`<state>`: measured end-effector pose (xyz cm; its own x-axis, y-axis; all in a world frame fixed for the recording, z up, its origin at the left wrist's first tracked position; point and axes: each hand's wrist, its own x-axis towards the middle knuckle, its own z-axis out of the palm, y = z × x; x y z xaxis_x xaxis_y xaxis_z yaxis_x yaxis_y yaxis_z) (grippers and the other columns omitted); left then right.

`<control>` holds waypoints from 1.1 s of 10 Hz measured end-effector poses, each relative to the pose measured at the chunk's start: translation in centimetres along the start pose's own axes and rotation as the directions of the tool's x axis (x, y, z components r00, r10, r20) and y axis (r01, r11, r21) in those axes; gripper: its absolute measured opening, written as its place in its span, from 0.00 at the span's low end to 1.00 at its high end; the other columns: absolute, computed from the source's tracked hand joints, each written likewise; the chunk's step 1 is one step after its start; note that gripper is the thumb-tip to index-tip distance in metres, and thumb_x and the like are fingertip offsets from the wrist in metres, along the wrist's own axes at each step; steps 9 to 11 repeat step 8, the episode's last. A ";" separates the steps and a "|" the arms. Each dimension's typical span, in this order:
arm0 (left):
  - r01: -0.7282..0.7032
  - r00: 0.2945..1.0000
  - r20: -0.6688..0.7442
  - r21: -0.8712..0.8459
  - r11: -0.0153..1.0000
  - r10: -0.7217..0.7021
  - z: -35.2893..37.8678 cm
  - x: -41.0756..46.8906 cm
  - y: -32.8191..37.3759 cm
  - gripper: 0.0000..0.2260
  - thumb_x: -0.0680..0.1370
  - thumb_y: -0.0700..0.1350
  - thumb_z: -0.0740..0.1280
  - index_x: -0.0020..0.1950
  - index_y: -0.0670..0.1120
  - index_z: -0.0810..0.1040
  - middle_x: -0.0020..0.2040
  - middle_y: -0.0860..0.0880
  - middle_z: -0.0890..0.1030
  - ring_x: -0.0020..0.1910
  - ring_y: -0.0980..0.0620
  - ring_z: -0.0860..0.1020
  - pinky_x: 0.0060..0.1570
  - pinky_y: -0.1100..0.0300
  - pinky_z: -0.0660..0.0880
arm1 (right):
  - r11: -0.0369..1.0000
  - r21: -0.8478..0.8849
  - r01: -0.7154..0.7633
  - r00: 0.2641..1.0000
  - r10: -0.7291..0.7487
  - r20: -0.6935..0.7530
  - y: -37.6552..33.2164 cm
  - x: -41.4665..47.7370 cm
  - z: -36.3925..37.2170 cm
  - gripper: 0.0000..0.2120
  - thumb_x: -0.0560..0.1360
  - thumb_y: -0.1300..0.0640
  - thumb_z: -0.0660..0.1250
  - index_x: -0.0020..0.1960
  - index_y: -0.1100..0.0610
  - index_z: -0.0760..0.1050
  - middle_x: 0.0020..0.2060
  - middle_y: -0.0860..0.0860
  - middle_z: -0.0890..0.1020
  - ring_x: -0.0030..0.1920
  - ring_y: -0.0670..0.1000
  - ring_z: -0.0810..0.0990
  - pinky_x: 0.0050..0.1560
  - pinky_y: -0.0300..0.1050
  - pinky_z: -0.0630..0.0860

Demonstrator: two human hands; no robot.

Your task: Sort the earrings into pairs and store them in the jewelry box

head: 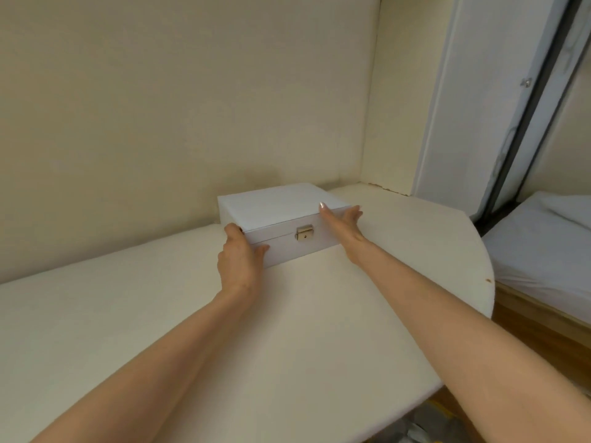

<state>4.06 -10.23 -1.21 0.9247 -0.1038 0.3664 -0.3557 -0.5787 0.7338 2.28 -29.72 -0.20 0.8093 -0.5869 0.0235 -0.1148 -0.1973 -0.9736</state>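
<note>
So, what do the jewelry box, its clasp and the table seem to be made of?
Jewelry box: probably white faux leather over a stiff shell; matte, faintly grained lid. Clasp: polished pale-gold metal; it glints. Table: cream painted or laminated board, smooth and dull; exact material unclear.

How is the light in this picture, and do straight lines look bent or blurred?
Head view: soft, even, warm light; no glare on the jewelry box and only a dull shine on its clasp. Head view again: the wide lens bends the table edge and door frame; detail is slightly soft overall.
</note>
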 end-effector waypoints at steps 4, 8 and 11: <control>0.037 0.999 -0.028 0.002 0.999 -0.037 0.8 3.8 -1.0 0.26 0.71 0.46 0.72 0.61 0.39 0.63 0.61 0.41 0.74 0.55 0.36 0.74 0.50 0.46 0.72 | 0.996 -0.052 -0.068 0.997 0.070 0.033 -1.4 5.8 2.4 0.49 0.74 0.38 0.62 0.75 0.59 0.32 0.77 0.52 0.44 0.76 0.53 0.50 0.75 0.50 0.52; 0.039 0.999 -0.025 -0.067 0.997 -0.041 0.0 4.9 -2.1 0.24 0.72 0.44 0.71 0.62 0.39 0.62 0.61 0.41 0.74 0.57 0.38 0.74 0.51 0.50 0.70 | 0.997 -0.081 -0.010 1.000 0.009 -0.002 -1.4 6.8 3.1 0.38 0.76 0.42 0.61 0.74 0.60 0.45 0.73 0.53 0.59 0.71 0.54 0.63 0.66 0.46 0.63; 0.039 0.999 -0.025 -0.067 0.997 -0.041 0.0 4.9 -2.1 0.24 0.72 0.44 0.71 0.62 0.39 0.62 0.61 0.41 0.74 0.57 0.38 0.74 0.51 0.50 0.70 | 0.997 -0.081 -0.010 1.000 0.009 -0.002 -1.4 6.8 3.1 0.38 0.76 0.42 0.61 0.74 0.60 0.45 0.73 0.53 0.59 0.71 0.54 0.63 0.66 0.46 0.63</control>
